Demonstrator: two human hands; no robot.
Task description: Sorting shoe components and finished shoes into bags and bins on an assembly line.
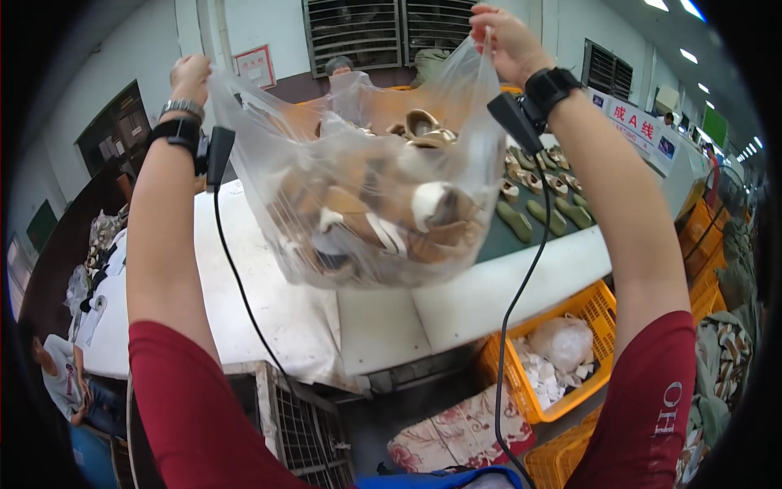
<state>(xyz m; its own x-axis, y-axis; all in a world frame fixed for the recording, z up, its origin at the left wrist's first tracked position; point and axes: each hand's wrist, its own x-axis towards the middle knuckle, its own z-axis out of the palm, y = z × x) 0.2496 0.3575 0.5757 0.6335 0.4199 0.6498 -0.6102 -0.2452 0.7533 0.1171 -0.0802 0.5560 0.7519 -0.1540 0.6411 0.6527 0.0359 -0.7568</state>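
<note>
The clear plastic bag, loaded with brown-and-white shoes, hangs over the white table, its contents sagging low. The left hand and right hand each clench 1 upper corner, apparently so 2 grips share the weight; beyond, green shoe-shaped pieces lie spaced apart, probably to keep them separate.
</note>
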